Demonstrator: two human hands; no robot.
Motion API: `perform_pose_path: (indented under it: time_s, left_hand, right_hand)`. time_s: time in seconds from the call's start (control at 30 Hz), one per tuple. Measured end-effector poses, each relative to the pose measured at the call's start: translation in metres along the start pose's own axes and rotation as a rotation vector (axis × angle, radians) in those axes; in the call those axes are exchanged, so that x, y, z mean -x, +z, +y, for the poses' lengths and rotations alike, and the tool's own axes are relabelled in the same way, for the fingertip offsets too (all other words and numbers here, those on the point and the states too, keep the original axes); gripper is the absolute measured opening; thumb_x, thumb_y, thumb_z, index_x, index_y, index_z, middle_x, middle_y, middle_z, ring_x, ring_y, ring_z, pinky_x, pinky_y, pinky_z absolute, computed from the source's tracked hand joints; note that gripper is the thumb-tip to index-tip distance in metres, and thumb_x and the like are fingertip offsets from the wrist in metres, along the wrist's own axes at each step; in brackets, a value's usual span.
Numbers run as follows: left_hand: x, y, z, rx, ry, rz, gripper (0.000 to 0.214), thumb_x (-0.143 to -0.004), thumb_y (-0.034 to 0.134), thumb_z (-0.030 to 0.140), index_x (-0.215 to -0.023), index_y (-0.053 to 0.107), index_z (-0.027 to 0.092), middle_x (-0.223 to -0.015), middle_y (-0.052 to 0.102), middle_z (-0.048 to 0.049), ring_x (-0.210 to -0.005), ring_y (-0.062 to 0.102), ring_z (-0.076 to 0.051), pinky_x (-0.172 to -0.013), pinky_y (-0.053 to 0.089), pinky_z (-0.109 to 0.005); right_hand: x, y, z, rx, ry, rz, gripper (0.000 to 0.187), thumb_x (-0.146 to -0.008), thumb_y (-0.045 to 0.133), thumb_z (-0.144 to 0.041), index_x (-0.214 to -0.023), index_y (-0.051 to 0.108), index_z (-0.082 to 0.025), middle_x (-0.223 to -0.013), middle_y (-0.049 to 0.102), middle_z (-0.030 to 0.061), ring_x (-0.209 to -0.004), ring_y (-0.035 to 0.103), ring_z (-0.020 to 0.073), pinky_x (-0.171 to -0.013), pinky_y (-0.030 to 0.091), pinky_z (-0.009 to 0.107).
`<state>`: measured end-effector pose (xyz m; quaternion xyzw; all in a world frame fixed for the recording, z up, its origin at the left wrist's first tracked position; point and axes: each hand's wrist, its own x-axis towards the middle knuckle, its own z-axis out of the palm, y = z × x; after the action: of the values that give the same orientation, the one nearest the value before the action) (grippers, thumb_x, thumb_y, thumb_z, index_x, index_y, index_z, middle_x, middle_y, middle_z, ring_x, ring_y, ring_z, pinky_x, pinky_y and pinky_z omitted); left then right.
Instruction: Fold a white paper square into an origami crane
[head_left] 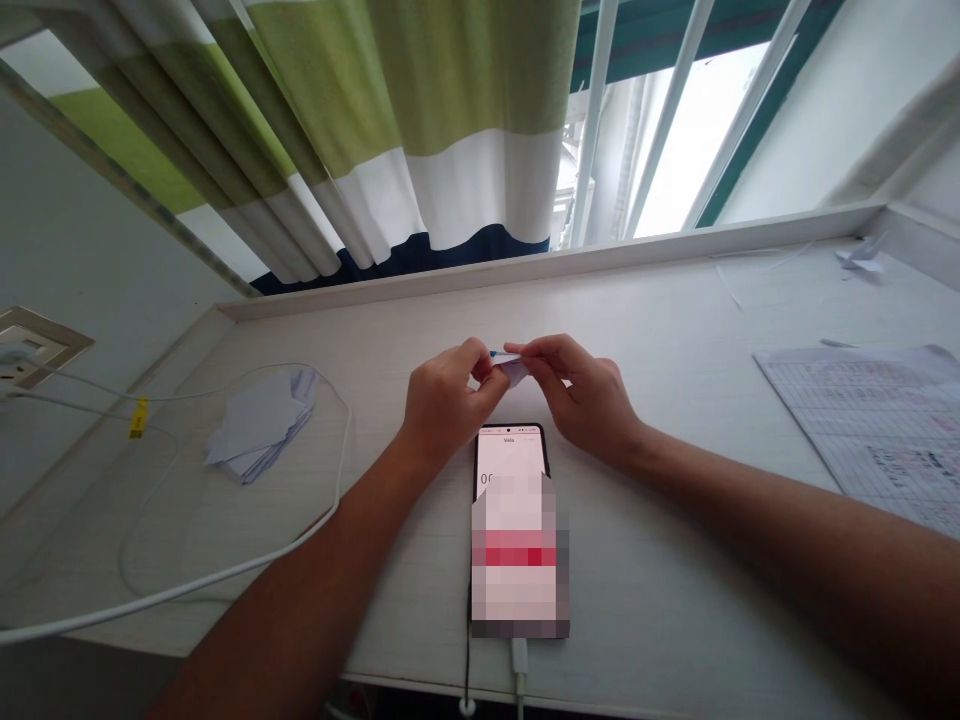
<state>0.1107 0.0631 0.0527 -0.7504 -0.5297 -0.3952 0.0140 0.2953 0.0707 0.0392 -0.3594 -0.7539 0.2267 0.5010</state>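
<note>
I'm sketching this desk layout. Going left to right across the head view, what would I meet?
Wall socket → yellow tag → pile of paper slips → left hand → small folded paper → right hand → printed sheet.

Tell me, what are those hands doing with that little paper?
The left hand and right hand pinch a small folded paper from either side, near the top end of a phone lying flat on the desk. A stack of paper slips and a white cable lie to the left, printed sheets to the right.
</note>
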Motion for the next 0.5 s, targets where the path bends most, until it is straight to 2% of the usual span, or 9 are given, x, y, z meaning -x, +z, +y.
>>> perform_pose_path:
  time_s: [0.1,0.23,0.4,0.5]
  left_hand:
    - [0.000,0.000,0.001,0.023,-0.032,0.007,0.014,-0.082,0.066,0.022,-0.075,0.054,0.021,-0.068,0.063,0.0029,-0.064,0.060,-0.014,-0.061,0.041,-0.026]
    - [0.000,0.004,-0.001,0.190,-0.065,0.023,0.011,-0.081,0.066,0.020,-0.080,0.056,0.022,-0.071,0.063,0.0039,-0.064,0.060,-0.012,-0.061,0.045,-0.024]
    - [0.001,0.013,-0.006,0.436,-0.085,-0.014,0.005,-0.087,0.065,0.021,-0.086,0.060,0.022,-0.077,0.066,0.0027,-0.070,0.061,-0.012,-0.064,0.047,-0.024]
    - [0.001,0.014,-0.007,0.550,-0.113,-0.055,0.007,-0.086,0.070,0.025,-0.088,0.064,0.022,-0.082,0.069,0.0016,-0.073,0.061,-0.012,-0.066,0.047,-0.025]
  right_hand:
    - [0.000,0.000,0.001,-0.011,-0.014,-0.008,0.006,-0.104,0.054,-0.022,-0.106,0.059,-0.025,-0.116,0.080,0.0043,-0.101,0.078,0.0210,-0.082,0.059,0.034]
    - [-0.001,-0.001,0.003,-0.039,0.006,-0.017,0.006,-0.104,0.054,-0.023,-0.106,0.059,-0.025,-0.116,0.080,0.0050,-0.101,0.077,0.0213,-0.083,0.059,0.035]
    - [-0.004,0.000,0.008,-0.168,0.129,0.000,0.006,-0.102,0.057,-0.029,-0.103,0.060,-0.024,-0.111,0.080,0.0064,-0.094,0.077,0.0230,-0.084,0.061,0.042]
    - [-0.006,0.001,0.011,-0.309,0.208,0.020,0.015,-0.100,0.061,-0.038,-0.101,0.061,-0.023,-0.111,0.080,0.0082,-0.090,0.077,0.0232,-0.083,0.063,0.045]
